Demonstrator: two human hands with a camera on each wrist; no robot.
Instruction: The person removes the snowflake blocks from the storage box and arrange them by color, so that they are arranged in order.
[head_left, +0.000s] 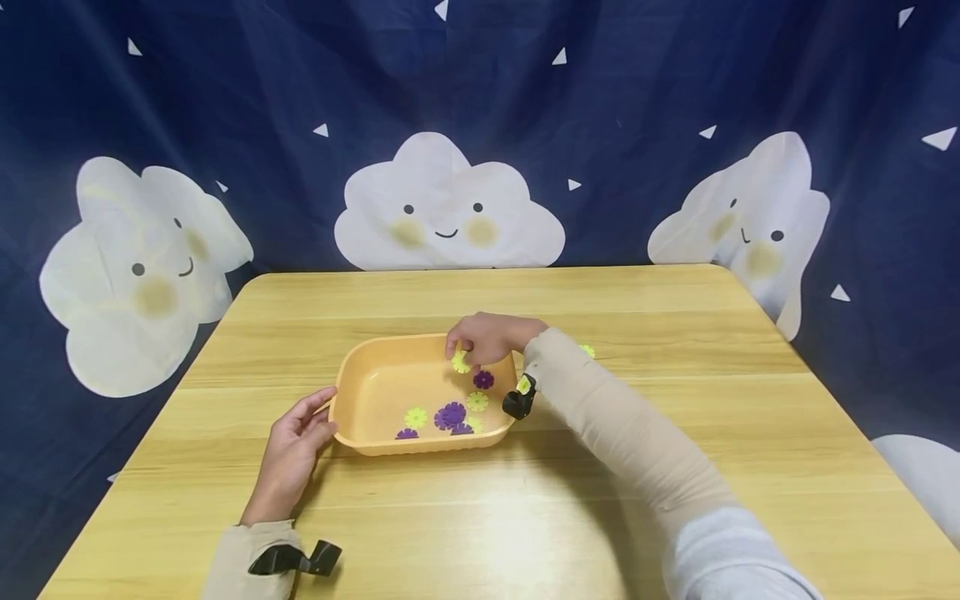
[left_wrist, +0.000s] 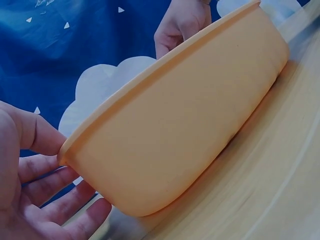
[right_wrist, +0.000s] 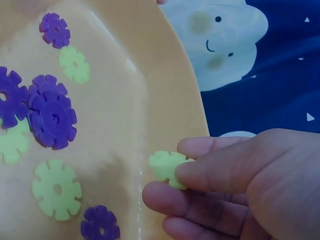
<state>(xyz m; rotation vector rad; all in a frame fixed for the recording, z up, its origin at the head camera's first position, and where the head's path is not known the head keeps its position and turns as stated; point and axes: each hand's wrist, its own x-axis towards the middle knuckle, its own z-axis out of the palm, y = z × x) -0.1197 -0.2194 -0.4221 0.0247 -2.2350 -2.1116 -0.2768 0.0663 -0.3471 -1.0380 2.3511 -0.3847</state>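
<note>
A yellow-orange plastic basin (head_left: 382, 375) sits on the table with several notched snowflake building discs inside, purple (right_wrist: 54, 117) and yellow-green (right_wrist: 56, 190). At its left end, my left hand (head_left: 294, 454) grips the rim, thumb over the edge and fingers (left_wrist: 70, 202) spread beneath it along the outer wall. Over the basin's back right part, my right hand (head_left: 487, 335) pinches a yellow-green snowflake disc (right_wrist: 165, 164) between thumb and fingers. That disc is held above the basin floor, and the thumb covers part of it.
Another yellow-green disc (head_left: 587, 351) lies on the wooden table (head_left: 675, 350) to the right, partly behind the right forearm. Black straps (head_left: 296, 559) circle both wrists. A dark blue curtain (head_left: 285, 75) with white clouds hangs behind the table's far edge.
</note>
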